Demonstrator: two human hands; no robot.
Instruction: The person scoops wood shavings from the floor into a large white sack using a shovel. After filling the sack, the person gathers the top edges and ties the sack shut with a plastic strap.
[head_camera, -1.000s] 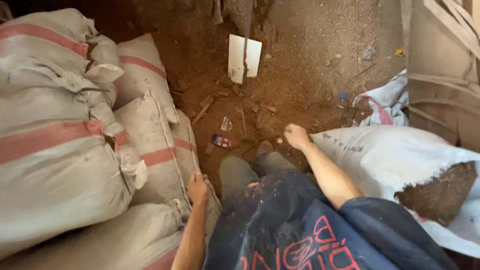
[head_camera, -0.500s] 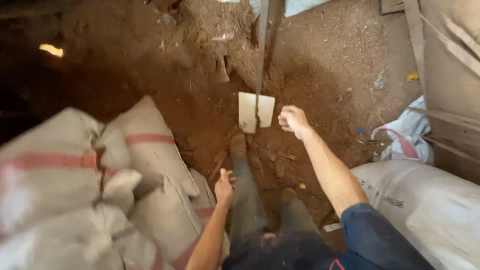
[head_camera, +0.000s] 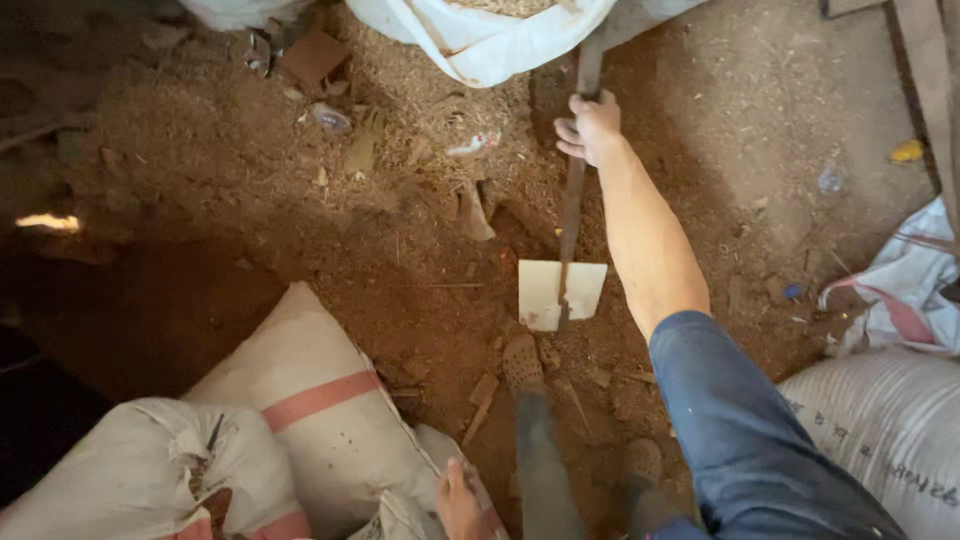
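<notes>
Hands: left hand (head_camera: 462, 500), bottom centre, rests on a striped sack (head_camera: 320, 420), its fingers hidden so its grip cannot be told; right hand (head_camera: 590, 128), upper centre, grips the shovel (head_camera: 561, 292) handle. Shovel blade rests on the dirt floor (head_camera: 400, 230), mid-frame; white bag (head_camera: 480, 35) beyond.

The left hand (head_camera: 462, 502) is cut off by the bottom edge.

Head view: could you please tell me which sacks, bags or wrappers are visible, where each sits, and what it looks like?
Striped sack: bottom left, plump, off-white, pink band; left hand beside it.
Tied sack: bottom-left corner, off-white.
Printed sack: bottom right, grey-white, dark lettering.
Open bag: top centre, white.
Crumpled bag: right edge, white and pink.
Wrapper: upper right, small, yellow.
</notes>
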